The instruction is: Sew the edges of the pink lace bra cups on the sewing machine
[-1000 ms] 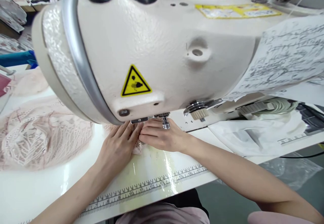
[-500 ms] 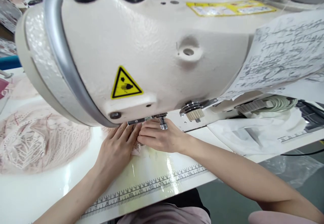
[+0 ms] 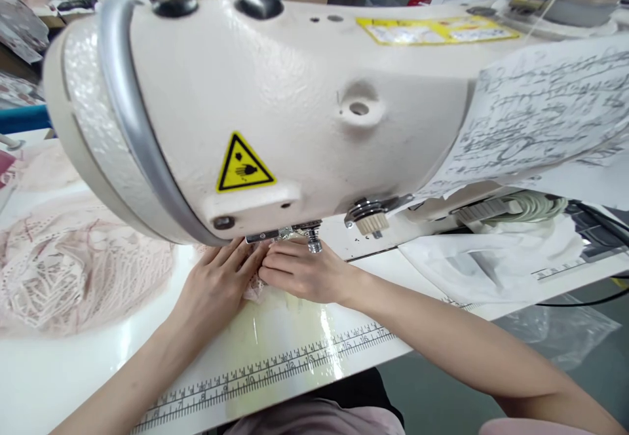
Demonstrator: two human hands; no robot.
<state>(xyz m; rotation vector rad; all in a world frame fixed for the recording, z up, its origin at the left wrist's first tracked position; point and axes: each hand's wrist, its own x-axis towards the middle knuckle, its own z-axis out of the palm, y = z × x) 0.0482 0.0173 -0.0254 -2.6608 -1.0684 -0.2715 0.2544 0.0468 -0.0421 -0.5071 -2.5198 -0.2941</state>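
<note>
A large cream sewing machine head fills the upper view and hides the needle area. Under it, my left hand lies flat on a small piece of pale pink lace, fingers stretched toward the presser foot. My right hand rests beside it, fingers together and curled over the same lace, touching the left hand's fingertips. The fingertips of both hands are partly hidden by the machine.
A heap of pink lace fabric lies at the left on the white table. A printed ruler runs along the table's front edge. White cloth and a handwritten paper sit at the right.
Both hands stay pressed on the lace under the machine and have shifted only slightly left in the picture with my head's small movement.
</note>
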